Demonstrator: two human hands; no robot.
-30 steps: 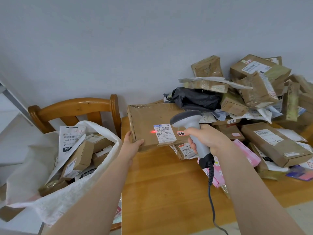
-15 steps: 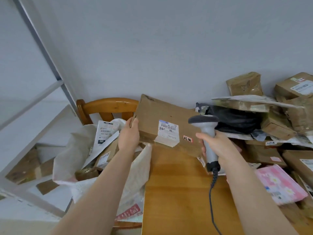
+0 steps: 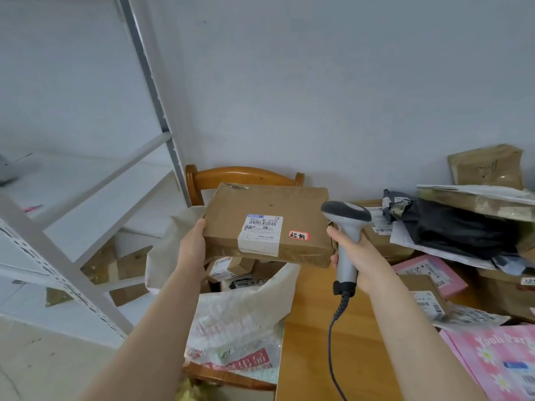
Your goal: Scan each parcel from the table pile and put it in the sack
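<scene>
The wooden surface (image 3: pixel 312 328) carries, on its right side, a small brown box (image 3: pixel 425 296) with a white label, a pink mailer (image 3: pixel 431 273) just behind it and a larger pink mailer (image 3: pixel 498 363) at the near edge. A pile of parcels (image 3: pixel 463 233) rises toward the wall. Just beside the surface's left edge, a wooden chair (image 3: pixel 243 176) bears the white sack (image 3: pixel 240 319)
</scene>
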